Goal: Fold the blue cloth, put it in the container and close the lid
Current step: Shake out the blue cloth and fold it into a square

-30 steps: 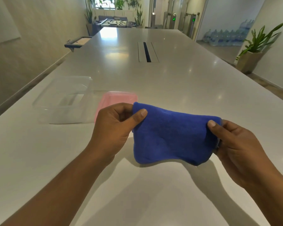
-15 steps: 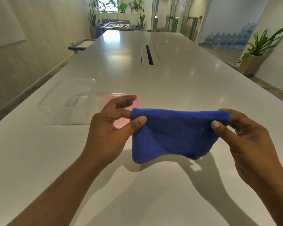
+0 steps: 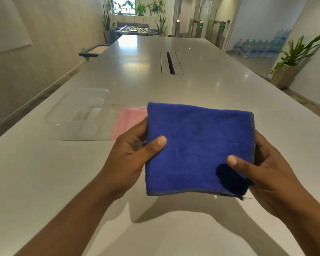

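Note:
The blue cloth [image 3: 198, 146] is folded into a flat, roughly square pad held above the table. My left hand [image 3: 129, 154] grips its left edge, thumb on top. My right hand [image 3: 262, 172] grips its right edge, thumb pressed on the lower right part. A clear plastic container [image 3: 78, 115] stands open on the table to the left, beyond my left hand. Its pink lid [image 3: 127, 117] lies flat beside it on the right, partly hidden behind the cloth and my left hand.
The long pale table [image 3: 192, 85] stretches far ahead, with a cable slot [image 3: 171, 62] along its middle. A potted plant [image 3: 292, 65] stands on the floor at the right. A small dark tray [image 3: 94, 51] juts out at the table's left edge.
The cloth hung loosely from its top corners before; now it is folded into a neat square held flat between both hands, which have shifted to its sides.

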